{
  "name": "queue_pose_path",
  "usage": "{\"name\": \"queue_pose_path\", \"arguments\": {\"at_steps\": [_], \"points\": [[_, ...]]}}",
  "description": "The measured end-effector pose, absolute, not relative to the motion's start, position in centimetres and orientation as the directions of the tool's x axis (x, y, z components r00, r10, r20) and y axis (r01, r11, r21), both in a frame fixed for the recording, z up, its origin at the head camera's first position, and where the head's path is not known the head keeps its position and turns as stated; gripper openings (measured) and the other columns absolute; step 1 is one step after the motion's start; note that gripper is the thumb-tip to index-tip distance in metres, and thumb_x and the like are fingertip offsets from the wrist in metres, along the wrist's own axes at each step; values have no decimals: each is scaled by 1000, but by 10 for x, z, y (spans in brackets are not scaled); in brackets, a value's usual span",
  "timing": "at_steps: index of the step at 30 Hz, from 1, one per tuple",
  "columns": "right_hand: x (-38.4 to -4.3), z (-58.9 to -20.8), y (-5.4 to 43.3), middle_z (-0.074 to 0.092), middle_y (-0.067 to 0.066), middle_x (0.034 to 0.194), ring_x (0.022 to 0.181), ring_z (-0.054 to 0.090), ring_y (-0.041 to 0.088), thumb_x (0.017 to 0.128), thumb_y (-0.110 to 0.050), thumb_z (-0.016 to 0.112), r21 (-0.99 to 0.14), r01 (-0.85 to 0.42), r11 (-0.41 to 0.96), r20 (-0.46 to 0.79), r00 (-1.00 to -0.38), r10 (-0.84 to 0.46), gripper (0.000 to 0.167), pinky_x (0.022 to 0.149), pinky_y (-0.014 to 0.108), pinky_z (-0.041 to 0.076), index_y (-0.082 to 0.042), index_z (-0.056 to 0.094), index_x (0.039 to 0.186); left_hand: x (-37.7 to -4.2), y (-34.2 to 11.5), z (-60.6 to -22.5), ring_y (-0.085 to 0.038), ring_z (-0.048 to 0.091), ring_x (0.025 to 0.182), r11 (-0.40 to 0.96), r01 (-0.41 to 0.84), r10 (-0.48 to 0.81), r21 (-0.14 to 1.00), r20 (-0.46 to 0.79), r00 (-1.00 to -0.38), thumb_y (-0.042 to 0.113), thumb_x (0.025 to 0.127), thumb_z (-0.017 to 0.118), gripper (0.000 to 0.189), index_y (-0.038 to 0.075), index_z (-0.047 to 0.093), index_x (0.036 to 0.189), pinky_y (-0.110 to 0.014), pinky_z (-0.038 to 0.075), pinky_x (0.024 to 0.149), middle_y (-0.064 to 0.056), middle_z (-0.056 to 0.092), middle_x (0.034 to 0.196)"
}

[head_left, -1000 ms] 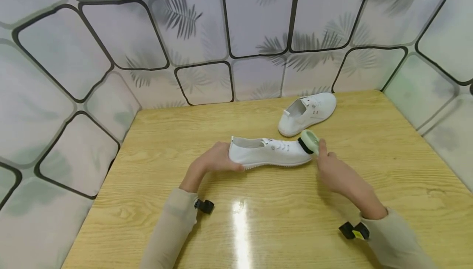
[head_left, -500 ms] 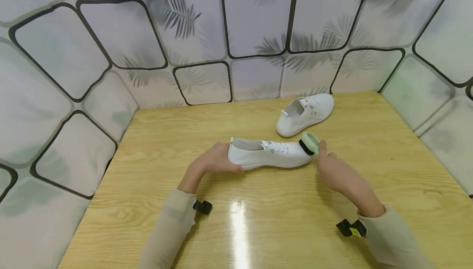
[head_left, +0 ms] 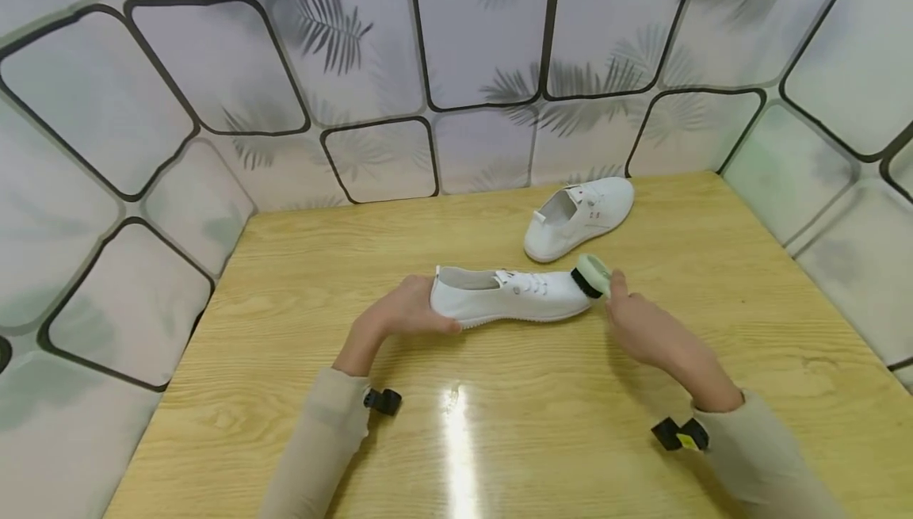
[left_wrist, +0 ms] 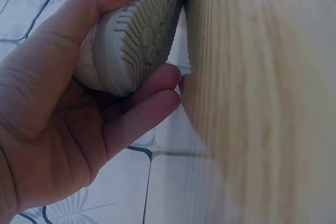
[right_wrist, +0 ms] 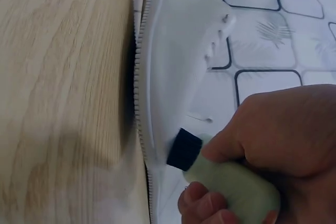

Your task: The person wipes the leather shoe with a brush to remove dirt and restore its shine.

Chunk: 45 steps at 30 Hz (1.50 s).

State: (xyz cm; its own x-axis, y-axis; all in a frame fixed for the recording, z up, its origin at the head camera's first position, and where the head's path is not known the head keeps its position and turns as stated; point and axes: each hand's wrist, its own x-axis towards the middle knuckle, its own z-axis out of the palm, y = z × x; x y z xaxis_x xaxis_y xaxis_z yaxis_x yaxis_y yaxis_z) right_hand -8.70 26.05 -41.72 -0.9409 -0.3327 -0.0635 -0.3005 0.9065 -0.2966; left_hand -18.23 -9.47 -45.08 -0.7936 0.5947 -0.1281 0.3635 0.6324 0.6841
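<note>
A white lace-up shoe [head_left: 478, 297] lies lengthwise in the middle of the table, toe to the right. My left hand [head_left: 410, 309] grips its heel; in the left wrist view the thumb lies on the edge of the ridged sole [left_wrist: 149, 35] and the fingers curl beneath the heel. In my right hand [head_left: 645, 329] is a pale green brush [head_left: 594, 272], its dark bristles [right_wrist: 184, 149] against the shoe's toe. The right wrist view shows thumb and fingers wrapped around the brush handle [right_wrist: 236, 187].
Behind the toe, a second white shoe [head_left: 581, 216] stands on the wooden table [head_left: 299, 257], close to the brush. Patterned panels [head_left: 378, 158] rise along the table's back and sides. A streak of light reflects off the table's front part.
The whole scene shifts slightly left in the head view. The brush stays at the toe, turning slightly against it. Both hands keep their holds.
</note>
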Motion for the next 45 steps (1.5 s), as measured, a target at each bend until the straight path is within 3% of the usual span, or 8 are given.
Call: {"name": "queue_pose_path", "arguments": {"at_steps": [7, 15, 18, 24, 32, 35, 40, 45], "points": [[-83, -407, 243, 60, 38, 103, 91, 64, 35, 106, -9, 33, -420, -246, 873, -172, -923, -343, 57, 77, 50, 52, 24, 6, 144, -180, -95, -454, -14, 61, 80, 631, 355, 594, 690, -137, -792, 35, 71, 83, 60, 15, 62, 124, -32, 51, 71, 3, 68, 95], [-81, -415, 259, 50, 8, 58, 44, 44, 16, 105, -7, 34, -317, -260, 912, -104, -947, -305, 53, 42, 30, 35, 27, 13, 140, -182, -96, -449, -15, 61, 81, 635, 363, 597, 682, -135, -791, 35, 71, 83, 61, 16, 61, 125, -31, 52, 71, 3, 67, 95], [-95, -415, 253, 56, 15, 63, 51, 53, 20, 105, -8, 35, -292, -282, 914, -65, -948, -313, 53, 46, 35, 42, 28, 17, 139, -182, -99, -448, -15, 61, 81, 643, 357, 586, 678, -134, -799, 36, 71, 84, 63, 17, 61, 126, -32, 51, 72, 3, 67, 96], [-99, -405, 238, 63, 36, 105, 85, 64, 30, 107, -15, 31, -393, -214, 895, -186, -934, -305, 58, 76, 48, 52, 23, 10, 145, -181, -101, -451, -15, 60, 79, 646, 351, 584, 678, -143, -799, 37, 71, 84, 63, 16, 62, 126, -32, 51, 71, 3, 68, 95], [-92, -414, 260, 55, 11, 67, 52, 49, 19, 107, -12, 28, -394, -186, 900, -153, -952, -264, 55, 48, 34, 41, 26, 10, 142, -184, -99, -448, -15, 61, 81, 637, 363, 594, 680, -133, -793, 36, 70, 84, 64, 16, 61, 126, -32, 52, 72, 3, 68, 96], [-101, -417, 253, 61, 16, 71, 59, 56, 21, 106, -12, 30, -364, -224, 904, -111, -953, -281, 55, 55, 39, 47, 27, 13, 142, -183, -100, -448, -16, 61, 79, 647, 347, 581, 679, -144, -801, 36, 70, 84, 62, 16, 62, 124, -32, 51, 71, 2, 68, 94], [-96, -417, 247, 65, 32, 105, 83, 64, 28, 107, -19, 33, -403, -185, 896, -172, -947, -272, 61, 73, 47, 51, 21, 11, 148, -183, -100, -452, -14, 62, 79, 645, 363, 602, 673, -154, -784, 35, 71, 83, 61, 15, 62, 125, -30, 52, 71, 3, 68, 94], [-84, -415, 268, 56, 14, 78, 57, 46, 18, 109, -20, 30, -472, -104, 875, -215, -949, -229, 60, 54, 34, 40, 17, 8, 151, -184, -97, -449, -13, 62, 79, 625, 406, 623, 667, -113, -774, 35, 71, 83, 61, 15, 61, 124, -30, 52, 70, 4, 67, 93]]}}
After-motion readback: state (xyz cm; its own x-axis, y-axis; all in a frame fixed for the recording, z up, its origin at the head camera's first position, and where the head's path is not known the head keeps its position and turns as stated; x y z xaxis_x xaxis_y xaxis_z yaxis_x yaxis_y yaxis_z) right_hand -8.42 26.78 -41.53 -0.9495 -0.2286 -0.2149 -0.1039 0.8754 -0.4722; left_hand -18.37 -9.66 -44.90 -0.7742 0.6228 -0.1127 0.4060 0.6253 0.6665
